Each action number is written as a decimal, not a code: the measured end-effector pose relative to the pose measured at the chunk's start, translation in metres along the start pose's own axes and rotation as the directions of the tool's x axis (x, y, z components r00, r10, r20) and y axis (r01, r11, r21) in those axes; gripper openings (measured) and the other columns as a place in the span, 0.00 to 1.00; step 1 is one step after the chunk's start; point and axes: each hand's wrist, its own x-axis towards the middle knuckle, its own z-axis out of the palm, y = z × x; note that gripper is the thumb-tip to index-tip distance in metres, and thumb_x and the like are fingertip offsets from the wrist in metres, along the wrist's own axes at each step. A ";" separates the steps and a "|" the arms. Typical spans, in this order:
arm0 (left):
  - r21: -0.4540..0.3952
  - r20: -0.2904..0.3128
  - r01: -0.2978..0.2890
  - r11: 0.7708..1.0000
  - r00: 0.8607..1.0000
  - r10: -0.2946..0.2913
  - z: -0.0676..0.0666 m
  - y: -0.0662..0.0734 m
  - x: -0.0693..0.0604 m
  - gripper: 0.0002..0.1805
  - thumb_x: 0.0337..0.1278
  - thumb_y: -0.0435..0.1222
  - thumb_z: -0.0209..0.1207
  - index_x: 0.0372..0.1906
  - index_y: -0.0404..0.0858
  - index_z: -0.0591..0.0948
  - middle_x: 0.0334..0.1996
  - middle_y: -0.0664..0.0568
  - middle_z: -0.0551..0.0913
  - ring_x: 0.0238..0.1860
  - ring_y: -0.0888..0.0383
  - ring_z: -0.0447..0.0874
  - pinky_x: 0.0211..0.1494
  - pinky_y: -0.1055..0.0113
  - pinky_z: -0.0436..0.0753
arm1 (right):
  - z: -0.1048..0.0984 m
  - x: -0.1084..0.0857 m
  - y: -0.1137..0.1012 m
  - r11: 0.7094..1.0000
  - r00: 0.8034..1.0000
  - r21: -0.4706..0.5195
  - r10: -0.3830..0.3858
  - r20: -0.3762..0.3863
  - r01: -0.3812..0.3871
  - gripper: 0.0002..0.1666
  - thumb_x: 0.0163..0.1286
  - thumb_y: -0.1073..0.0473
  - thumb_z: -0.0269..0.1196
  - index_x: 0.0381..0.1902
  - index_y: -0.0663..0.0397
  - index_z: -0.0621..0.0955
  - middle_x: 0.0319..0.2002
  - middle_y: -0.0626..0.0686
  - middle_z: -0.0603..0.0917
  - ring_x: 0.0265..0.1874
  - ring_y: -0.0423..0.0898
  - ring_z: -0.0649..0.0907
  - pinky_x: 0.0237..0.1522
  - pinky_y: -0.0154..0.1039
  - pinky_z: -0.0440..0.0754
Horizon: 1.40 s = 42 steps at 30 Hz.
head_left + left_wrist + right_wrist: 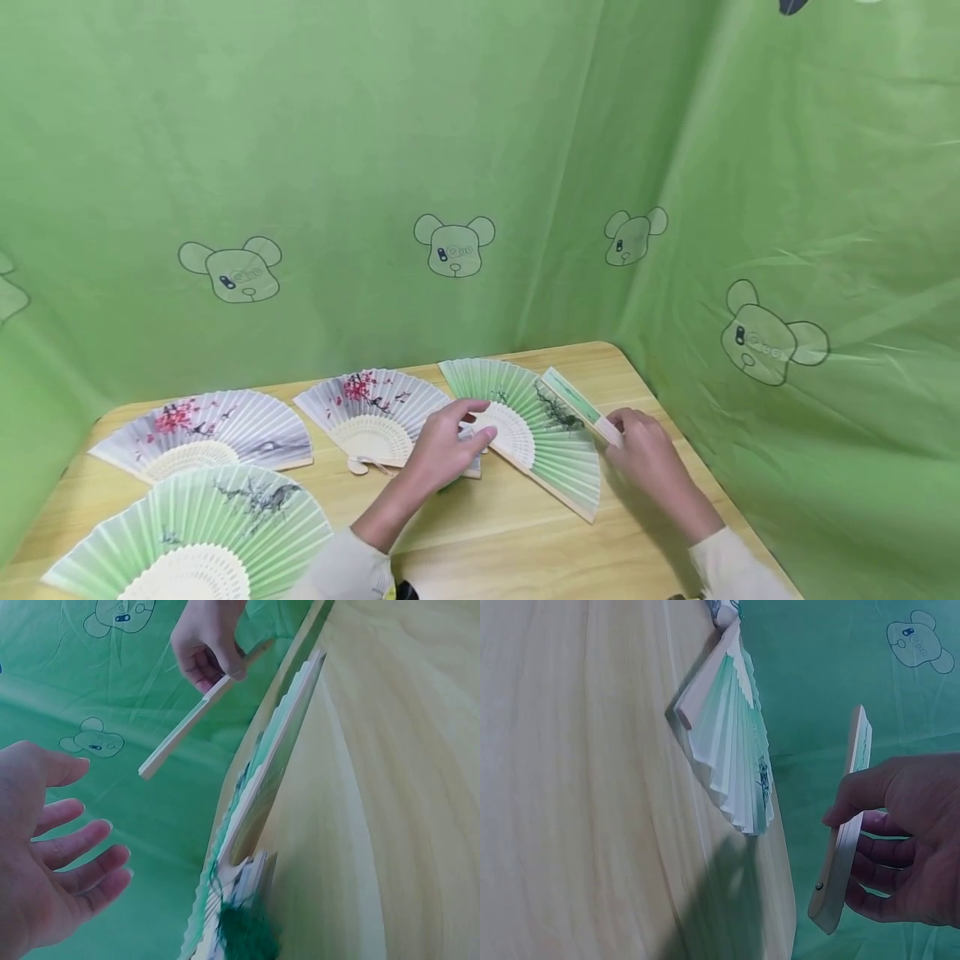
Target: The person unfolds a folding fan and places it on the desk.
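A folded green hand fan (844, 847) is held in my right hand (647, 450), thumb on one side and fingers on the other, above the table's right part. My left hand (446, 446) hovers in front of a spread green fan (555, 433); in the left wrist view its fingers (82, 847) are parted and grip nothing. That spread green fan has dark branches and a green tassel (247, 930) by its pivot. Left of it lies a spread grey-white fan with red blossoms (375, 408), partly hidden by my left hand.
Another blossom fan (217, 425) lies spread at the back left, with a second spread green fan (225, 517) overlapping its front edge. The wooden table (510, 550) borders green curtains (337, 167) printed with bear heads at the back and sides.
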 end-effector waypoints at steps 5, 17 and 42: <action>-0.058 0.012 0.008 0.998 1.000 -0.008 0.012 0.001 0.005 0.25 0.66 0.43 0.65 0.65 0.39 0.80 0.60 0.44 0.86 0.57 0.44 0.85 0.60 0.46 0.90 | 0.000 -0.005 -0.005 1.000 1.000 -0.003 -0.014 -0.007 0.014 0.22 0.54 0.69 0.69 0.49 0.68 0.83 0.40 0.62 0.88 0.40 0.60 0.85 0.46 0.61 0.91; -0.145 0.010 0.026 0.989 1.000 -0.024 0.034 0.006 0.016 0.26 0.67 0.41 0.65 0.66 0.35 0.78 0.59 0.42 0.86 0.57 0.42 0.86 0.60 0.52 0.91 | -0.003 -0.016 -0.024 0.997 0.997 0.007 -0.073 -0.032 0.073 0.23 0.50 0.71 0.70 0.48 0.67 0.83 0.40 0.60 0.88 0.41 0.58 0.85 0.46 0.58 0.92; -0.626 0.065 0.223 0.747 0.970 -0.235 0.063 0.026 0.027 0.15 0.66 0.36 0.67 0.51 0.32 0.81 0.43 0.40 0.89 0.43 0.54 0.91 0.54 0.63 0.94 | 0.002 -0.030 -0.055 0.987 0.985 0.003 -0.160 -0.062 0.161 0.28 0.49 0.71 0.75 0.51 0.66 0.83 0.39 0.57 0.87 0.38 0.49 0.84 0.39 0.45 0.93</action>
